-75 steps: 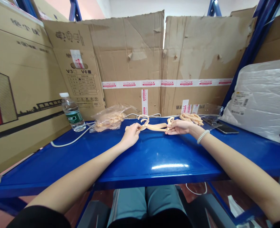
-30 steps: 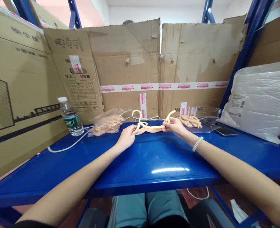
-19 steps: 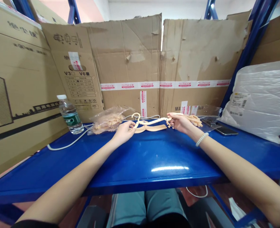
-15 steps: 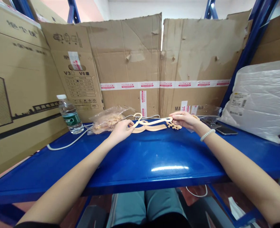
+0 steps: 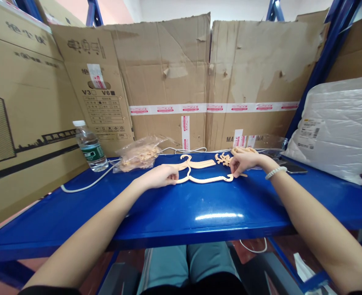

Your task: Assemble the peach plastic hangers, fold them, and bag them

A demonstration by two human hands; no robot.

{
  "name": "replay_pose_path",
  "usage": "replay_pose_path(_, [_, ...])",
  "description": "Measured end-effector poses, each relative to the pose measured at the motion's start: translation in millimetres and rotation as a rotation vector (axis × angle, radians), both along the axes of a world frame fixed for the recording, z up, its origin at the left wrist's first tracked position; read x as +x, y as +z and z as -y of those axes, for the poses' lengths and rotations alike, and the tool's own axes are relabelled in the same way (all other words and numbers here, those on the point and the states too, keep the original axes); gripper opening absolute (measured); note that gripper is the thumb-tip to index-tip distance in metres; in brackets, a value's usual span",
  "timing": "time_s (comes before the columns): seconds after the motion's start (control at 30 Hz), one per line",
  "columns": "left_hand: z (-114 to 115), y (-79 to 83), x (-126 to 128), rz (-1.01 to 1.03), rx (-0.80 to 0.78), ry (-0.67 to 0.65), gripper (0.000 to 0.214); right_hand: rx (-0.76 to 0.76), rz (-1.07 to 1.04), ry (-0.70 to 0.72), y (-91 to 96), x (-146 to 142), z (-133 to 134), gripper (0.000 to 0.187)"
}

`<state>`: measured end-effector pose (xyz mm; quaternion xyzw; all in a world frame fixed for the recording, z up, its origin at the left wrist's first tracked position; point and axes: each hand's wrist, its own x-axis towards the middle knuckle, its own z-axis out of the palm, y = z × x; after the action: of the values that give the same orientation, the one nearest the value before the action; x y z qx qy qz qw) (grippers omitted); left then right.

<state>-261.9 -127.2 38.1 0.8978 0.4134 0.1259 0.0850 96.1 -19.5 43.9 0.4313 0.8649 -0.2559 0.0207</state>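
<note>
A peach-coloured clothes hanger (image 5: 208, 180) lies low over the blue tabletop, held at both ends. My left hand (image 5: 164, 176) pinches its left arm, covering that end. With closed fingers my right hand (image 5: 242, 162) grips the right end, beside a small curved hook-like bit; a thin tip pokes out right of the fingers. Just behind lies a second peach hanger shape (image 5: 202, 164), partly hidden by my left hand. Small branching peach pieces (image 5: 222, 159) sit behind my right fingers. More peach parts (image 5: 245, 150) are stacked beyond that hand.
A clear bag of peach pieces (image 5: 141, 157) and a water bottle (image 5: 91, 149) stand at the left, near a white cable (image 5: 85, 189). Cardboard sheets (image 5: 168, 73) wall the back. At right are a dark phone (image 5: 291, 168) and a white wrapped package (image 5: 337, 127).
Both hands have brought the held hanger nearer and lower, towards the tabletop in front of the other hanger. The peach stack behind my right hand now shows more.
</note>
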Motion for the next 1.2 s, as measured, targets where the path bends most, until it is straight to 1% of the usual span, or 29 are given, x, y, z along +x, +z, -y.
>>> replay_pose_path(0.1, [-6.2,-1.7,-7.9,-0.063,0.000,0.009,0.013,-0.094,0.034,-0.025,2.2,0.5,3.6,0.040])
replay_pose_path(0.2, [-9.5,-2.1,-14.8,-0.086,-0.026,0.025,0.011,-0.185,0.039,-0.077,4.1,-1.6,9.1,0.041])
replay_pose_path(0.3, [-7.1,1.4,-19.0,-0.091,-0.074,0.044,0.012,-0.212,0.076,-0.128,4.8,-4.3,15.3,0.036])
replay_pose_path(0.4, [-3.6,7.9,-21.0,-0.110,-0.099,0.059,0.012,-0.212,0.112,-0.183,8.6,-6.7,20.1,0.027])
replay_pose_path(0.43, [-3.4,9.6,-21.0,-0.107,-0.088,0.065,0.012,-0.173,0.107,-0.193,11.1,-8.5,21.2,0.024])
replay_pose_path(0.47, [-4.0,10.6,-20.7,-0.096,-0.066,0.071,0.014,-0.097,0.085,-0.191,14.1,-11.6,22.1,0.020])
replay_pose_path(0.57, [-11.1,6.6,-17.2,-0.070,0.033,0.099,0.028,0.259,-0.085,-0.114,20.3,-30.9,23.6,0.015])
replay_pose_path(0.6, [-14.7,2.8,-15.5,-0.073,0.064,0.113,0.034,0.353,-0.163,-0.076,19.7,-40.5,23.8,0.018])
replay_pose_path(0.63, [-18.6,-2.1,-13.9,-0.078,0.087,0.132,0.040,0.405,-0.238,-0.044,17.1,-50.9,23.9,0.024])
replay_pose_path(0.67, [-22.6,-7.6,-12.4,-0.081,0.100,0.156,0.046,0.418,-0.299,-0.013,12.7,-61.5,24.0,0.032])
replay_pose_path(0.73, [-29.6,-18.7,-10.5,-0.078,0.082,0.212,0.056,0.360,-0.328,0.066,-0.5,-80.9,24.0,0.049])
replay_pose_path(0.8, [-34.8,-27.3,-9.8,-0.078,0.011,0.247,0.061,0.288,-0.249,0.114,-15.3,-94.8,23.2,0.065])
replay_pose_path(0.87, [-38.5,-31.6,-9.3,-0.093,-0.085,0.261,0.064,0.246,-0.149,0.126,-26.8,-102.5,21.2,0.076])
replay_pose_path(0.93, [-42.3,-32.6,-8.1,-0.112,-0.149,0.278,0.067,0.242,-0.071,0.123,-32.7,-105.2,17.0,0.081])
replay_pose_path(1.0, [-48.6,-31.9,-6.2,-0.124,-0.172,0.299,0.071,0.243,-0.027,0.110,-33.9,-105.3,10.5,0.082])
replay_pose_path(1.2, [-80.6,-27.7,1.6,-0.102,-0.181,0.307,0.072,0.229,-0.023,0.047,-34.3,-106.6,-13.3,0.083])
